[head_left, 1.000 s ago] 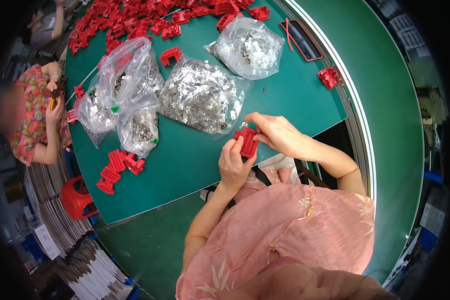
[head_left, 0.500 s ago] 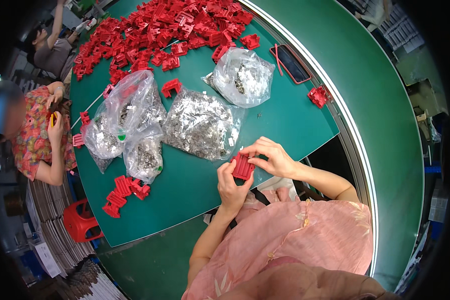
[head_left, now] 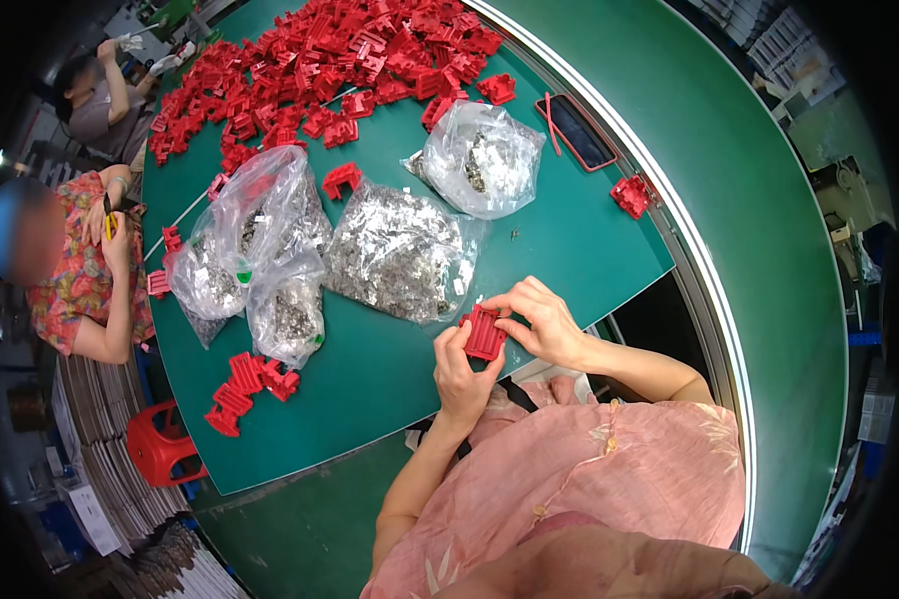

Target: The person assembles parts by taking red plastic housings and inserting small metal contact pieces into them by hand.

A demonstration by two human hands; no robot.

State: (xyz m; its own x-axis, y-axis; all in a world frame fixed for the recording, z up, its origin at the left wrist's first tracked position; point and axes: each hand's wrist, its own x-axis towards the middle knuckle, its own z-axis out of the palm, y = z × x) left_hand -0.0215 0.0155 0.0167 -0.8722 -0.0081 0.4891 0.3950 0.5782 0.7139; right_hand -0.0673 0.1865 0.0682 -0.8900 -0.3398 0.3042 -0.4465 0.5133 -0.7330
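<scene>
Between my two hands is a red ribbed plastic part (head_left: 484, 334), held just above the table's near edge. My left hand (head_left: 459, 379) grips its left and lower sides, fingers and thumb closed round it. The index finger and thumb of my right hand (head_left: 546, 324) close on its upper right edge; whether a small piece is also between them is hidden. Beyond my hands lies a clear plastic bag of small silvery metal pieces (head_left: 400, 250). A few similar red parts (head_left: 242, 384) sit together at the table's near left.
A large heap of red parts (head_left: 330, 60) covers the far side of the green table (head_left: 370, 399). More clear bags (head_left: 270, 220) stand at left, another bag (head_left: 484, 160) farther back. A phone (head_left: 581, 130) lies by the right rail. A co-worker (head_left: 85, 260) sits at left, near a red stool (head_left: 163, 444).
My hands keep hold of the red plastic part almost in place, with only slight finger shifts. The view has tilted a little, and the co-worker at left has moved their head and hands slightly.
</scene>
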